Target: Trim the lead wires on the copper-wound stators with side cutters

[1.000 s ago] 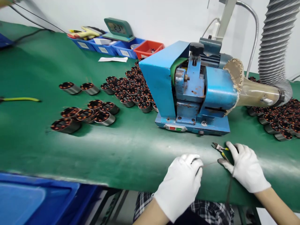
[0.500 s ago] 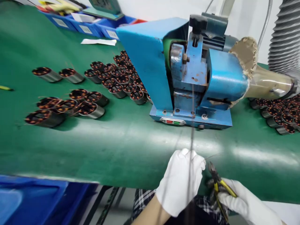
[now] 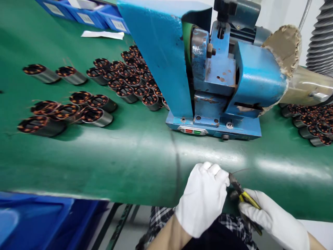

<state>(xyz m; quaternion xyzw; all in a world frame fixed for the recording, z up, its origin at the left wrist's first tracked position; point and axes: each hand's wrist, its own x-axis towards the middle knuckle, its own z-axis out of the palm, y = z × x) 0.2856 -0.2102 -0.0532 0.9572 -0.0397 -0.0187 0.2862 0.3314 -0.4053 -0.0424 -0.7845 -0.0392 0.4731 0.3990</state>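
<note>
My left hand (image 3: 205,199), in a white glove, is closed with the knuckles up, over the front of the green bench. Whatever it holds is hidden beneath the fingers. A thin wire (image 3: 240,170) sticks out to the right beside its fingertips. In my right hand (image 3: 270,215), also gloved, is a pair of cutting pliers (image 3: 243,195) with yellow and black handles. The pliers' tips point up and left, right beside the fingers of my left hand and close to the wire. Whether the jaws touch the wire I cannot tell.
A blue belt grinding machine (image 3: 213,128) stands ahead on the green bench (image 3: 135,166). Wire-wound motor stators (image 3: 97,117) stand to the left, more (image 3: 309,131) at the right. Blue bins (image 3: 85,16) line the back; a larger blue bin (image 3: 33,215) is at lower left.
The pliers have moved up and left, bringing their tips against or very near my left hand's fingers. Their handles look closer together. The camera view has shifted slightly.
</note>
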